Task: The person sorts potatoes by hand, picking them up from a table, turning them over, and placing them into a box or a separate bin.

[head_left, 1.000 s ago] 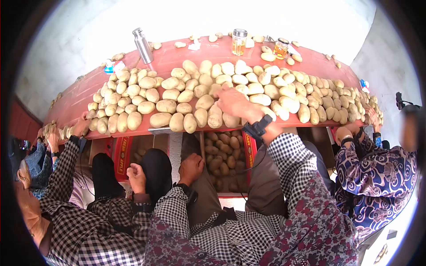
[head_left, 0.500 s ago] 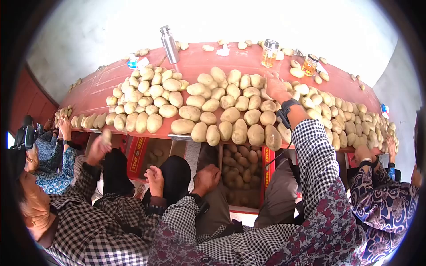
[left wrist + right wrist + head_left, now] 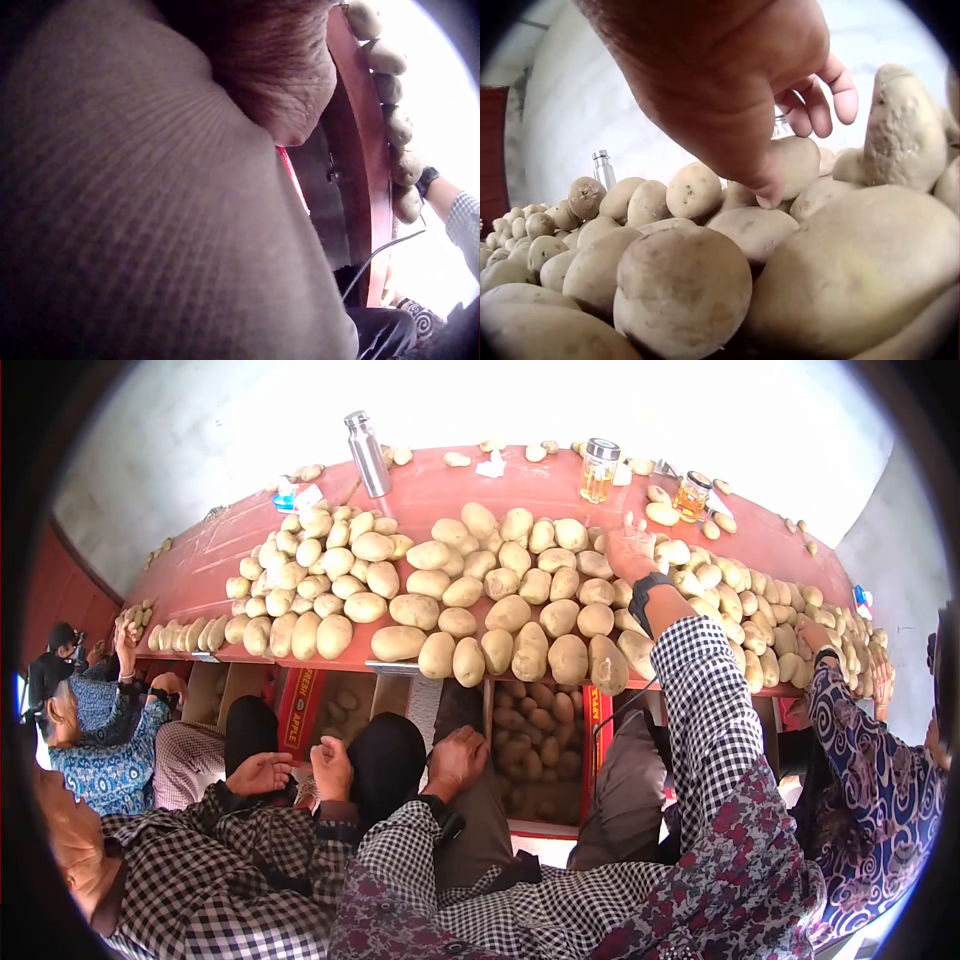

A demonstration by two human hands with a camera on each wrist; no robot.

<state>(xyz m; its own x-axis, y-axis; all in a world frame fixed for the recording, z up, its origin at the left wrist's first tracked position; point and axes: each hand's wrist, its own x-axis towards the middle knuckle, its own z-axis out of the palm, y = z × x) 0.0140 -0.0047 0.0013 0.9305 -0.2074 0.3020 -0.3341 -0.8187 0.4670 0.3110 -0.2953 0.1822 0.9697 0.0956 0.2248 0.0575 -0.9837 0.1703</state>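
Note:
Potatoes (image 3: 508, 613) lie in rows and heaps along the red table's near side. At the back of the heap right of centre, my right hand (image 3: 632, 552) reaches in among them. In the right wrist view its thumb (image 3: 771, 191) lies against a pale potato (image 3: 795, 166), with the other fingers loosely bent above it and apart. My left hand (image 3: 458, 760) rests on my left thigh with loosely curled fingers, holding nothing. Only part of that hand (image 3: 285, 82) shows in the left wrist view, behind a large ribbed sleeve cuff (image 3: 150, 202).
Below the table edge, between my knees, stands a box of potatoes (image 3: 535, 735) with red printed sides. A steel bottle (image 3: 369, 455) and two jars of amber liquid, including a taller jar (image 3: 599, 470), stand behind the heap. People sit close on both sides.
My right hand has moved from the middle of the potatoes to the back right of the heap. My left hand stays on the thigh. The left neighbour's hand, seen earlier with a potato, is lower now.

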